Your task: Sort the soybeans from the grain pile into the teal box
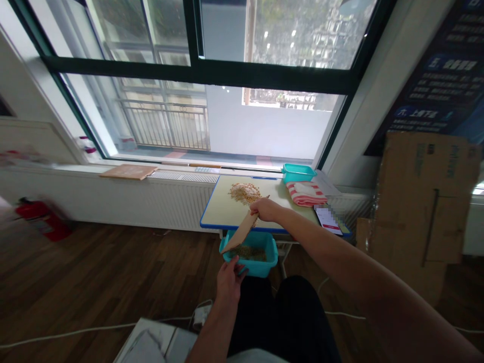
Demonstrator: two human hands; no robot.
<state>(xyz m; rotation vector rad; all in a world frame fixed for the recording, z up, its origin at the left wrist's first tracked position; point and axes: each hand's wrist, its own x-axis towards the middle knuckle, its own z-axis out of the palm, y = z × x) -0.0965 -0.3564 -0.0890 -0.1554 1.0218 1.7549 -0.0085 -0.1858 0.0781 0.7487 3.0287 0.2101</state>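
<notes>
While my right hand (pixel 264 208) pinches a tan board (pixel 241 233) mid-frame, my left hand (pixel 229 279) is at the teal tub (pixel 259 268), lower center, can't tell if fingers grip.

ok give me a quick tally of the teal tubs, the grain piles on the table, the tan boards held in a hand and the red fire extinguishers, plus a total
Teal tubs: 2
Grain pile on the table: 1
Tan board in the right hand: 1
Red fire extinguisher: 1
Total: 5
</notes>
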